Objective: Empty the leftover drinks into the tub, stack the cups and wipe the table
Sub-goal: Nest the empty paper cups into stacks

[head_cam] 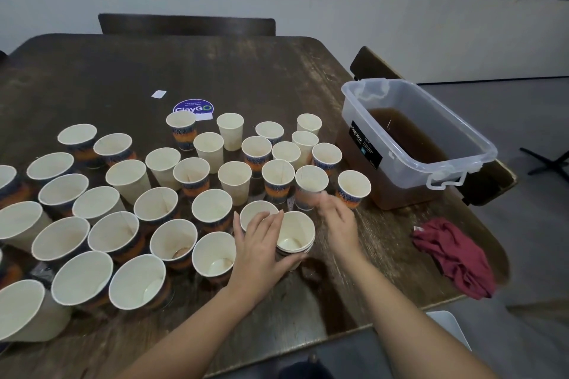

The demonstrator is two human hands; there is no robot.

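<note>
Dozens of paper cups point(212, 146) stand upright and open across the near and left part of your dark wooden table point(129, 71), most of them apart from one another, some with a patterned orange and blue band and some plain. Your left hand point(261, 248) is wrapped around a short stack of nested cups point(295, 232) near the front edge, thumb on the near side and fingers curled over the far rim, holding it upright; a little pale residue shows in the bottom of the top cup. Your right hand point(337, 218) is blurred just beyond the stack, reaching toward a banded cup point(311, 184) in the next row; its fingers touch or nearly touch that cup, and you cannot tell whether they have closed on it. To your right, at the table's edge, sits the clear plastic tub point(462, 140), holding brown liquid well below its rim, with its white latch handles hanging loose. A crumpled maroon cloth point(455, 255) lies on the table in front of the tub, near the right corner and apart from the cups. A dark wet patch point(317, 271) spreads on the wood just in front of the stack. Farther back, a round purple sticker point(192, 108) is stuck to the tabletop behind the cups.
</note>
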